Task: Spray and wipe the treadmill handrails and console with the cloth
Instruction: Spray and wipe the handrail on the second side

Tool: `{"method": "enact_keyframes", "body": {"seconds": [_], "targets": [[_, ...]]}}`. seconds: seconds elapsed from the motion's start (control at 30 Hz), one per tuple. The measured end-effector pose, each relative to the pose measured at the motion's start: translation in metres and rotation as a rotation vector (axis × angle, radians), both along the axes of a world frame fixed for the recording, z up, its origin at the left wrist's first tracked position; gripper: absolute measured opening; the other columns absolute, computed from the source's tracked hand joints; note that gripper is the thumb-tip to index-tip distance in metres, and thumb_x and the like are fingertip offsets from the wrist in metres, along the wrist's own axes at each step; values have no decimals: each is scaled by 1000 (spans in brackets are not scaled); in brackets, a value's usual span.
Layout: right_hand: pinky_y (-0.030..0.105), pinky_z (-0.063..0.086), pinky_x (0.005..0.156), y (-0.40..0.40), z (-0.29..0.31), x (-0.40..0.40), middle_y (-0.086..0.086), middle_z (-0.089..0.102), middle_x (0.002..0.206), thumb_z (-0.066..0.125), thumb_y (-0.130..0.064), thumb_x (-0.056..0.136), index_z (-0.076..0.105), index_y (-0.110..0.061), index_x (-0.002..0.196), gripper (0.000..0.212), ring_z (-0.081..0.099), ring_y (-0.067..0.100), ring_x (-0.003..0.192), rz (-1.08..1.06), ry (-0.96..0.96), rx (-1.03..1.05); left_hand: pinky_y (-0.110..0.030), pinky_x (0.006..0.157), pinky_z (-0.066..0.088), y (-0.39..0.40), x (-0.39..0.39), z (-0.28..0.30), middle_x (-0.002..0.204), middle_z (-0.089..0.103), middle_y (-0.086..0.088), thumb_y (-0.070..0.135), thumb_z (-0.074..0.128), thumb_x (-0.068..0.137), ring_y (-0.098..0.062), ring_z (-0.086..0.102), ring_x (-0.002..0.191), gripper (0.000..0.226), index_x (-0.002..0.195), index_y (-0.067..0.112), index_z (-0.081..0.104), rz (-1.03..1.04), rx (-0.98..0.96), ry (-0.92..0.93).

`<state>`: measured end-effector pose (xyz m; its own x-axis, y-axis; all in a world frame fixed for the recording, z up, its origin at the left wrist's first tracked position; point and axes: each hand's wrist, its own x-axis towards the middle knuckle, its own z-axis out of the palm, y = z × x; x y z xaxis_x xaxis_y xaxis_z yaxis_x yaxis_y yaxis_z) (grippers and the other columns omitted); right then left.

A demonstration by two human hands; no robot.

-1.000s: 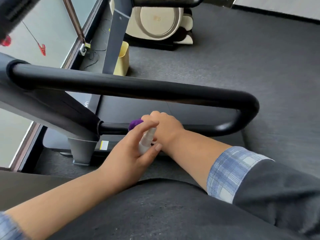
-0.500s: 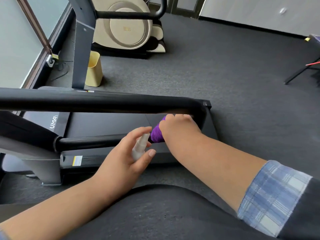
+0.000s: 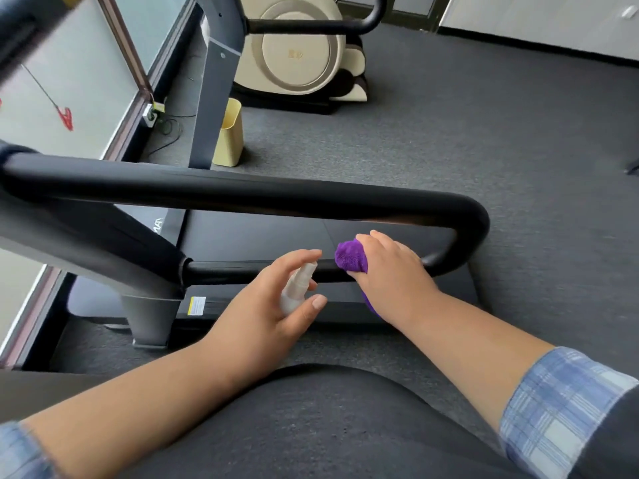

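A black padded handrail loops across the view and bends back on the right into a lower bar. My right hand presses a bunched purple cloth onto that lower bar near the bend. My left hand holds a small white spray bottle, its nozzle tilted toward the lower bar just left of the cloth, with my index finger over the top. The console is out of view.
The treadmill belt lies below the rails, with the grey upright post at left. A second treadmill's post, a yellow bin and a beige machine stand behind. Grey carpet spreads to the right; a window runs along the left.
My right hand has slid the purple cloth rightward along the lower bar toward the bend. My left hand keeps the spray bottle beside it. The view has shifted around.
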<state>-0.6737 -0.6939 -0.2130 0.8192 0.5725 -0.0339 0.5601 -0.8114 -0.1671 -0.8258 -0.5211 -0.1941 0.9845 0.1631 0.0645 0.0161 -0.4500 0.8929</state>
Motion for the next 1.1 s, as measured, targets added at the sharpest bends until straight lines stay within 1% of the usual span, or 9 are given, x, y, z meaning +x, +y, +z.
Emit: {"method": "enact_keyframes", "body": {"seconds": [0.23,0.43,0.53,0.63,0.73,0.8,0.9,1.0,1.1], "targets": [[39,51,84,79,-11,-33,-8,55,101,58,-50,92,53,-28,111,30,58,18,96,160,72,56,-3,84,39,38,-38,-7,117,54,35,56,57,83,1,60,110,47,124,71,38,87,-40,37],[46,48,96,154,-22,-61,0,58,123,55,-39,94,52,-23,125,35,57,26,115,286,129,38,-3,84,39,66,-76,-6,115,54,41,43,64,87,6,60,104,50,122,70,40,208,-34,63],[46,48,94,186,-21,-70,-3,56,116,55,-33,90,51,-25,115,26,56,25,111,352,203,-12,-19,95,45,72,-82,-8,118,60,28,53,61,84,-4,59,113,47,126,63,42,241,-43,64],[44,50,86,202,-17,-73,-5,54,103,57,-37,85,50,-28,101,20,58,24,100,439,288,-26,-32,98,49,72,-82,-7,123,63,10,54,60,84,-11,62,114,48,128,60,42,227,-49,71],[37,51,80,193,-12,-67,-12,56,99,56,-39,85,49,-36,92,11,60,19,95,489,381,72,-24,97,46,72,-77,-6,127,63,8,55,58,84,-10,62,115,47,127,62,40,196,-15,52],[31,49,83,178,-9,-65,-19,55,105,59,-33,86,51,-40,100,18,56,10,97,547,433,93,-19,97,45,72,-70,-5,129,62,12,55,58,84,-6,61,116,47,126,66,39,188,10,35],[36,48,68,148,-7,-70,-16,47,84,48,-19,85,42,-36,86,18,54,15,80,656,321,9,-24,100,45,64,-56,-4,132,57,25,55,58,84,-3,57,122,48,127,67,40,154,35,12],[34,37,60,111,-2,-66,-17,30,69,46,-14,81,27,-36,73,30,46,18,69,584,295,61,-15,92,44,46,-35,-4,123,59,31,61,57,82,2,59,115,47,125,71,40,96,40,2],[34,41,62,70,7,-49,-18,35,70,55,-5,81,43,-34,71,33,47,17,70,440,293,122,-4,89,39,15,-13,-2,124,58,33,59,58,81,6,58,115,48,124,71,40,34,18,-36]]}}
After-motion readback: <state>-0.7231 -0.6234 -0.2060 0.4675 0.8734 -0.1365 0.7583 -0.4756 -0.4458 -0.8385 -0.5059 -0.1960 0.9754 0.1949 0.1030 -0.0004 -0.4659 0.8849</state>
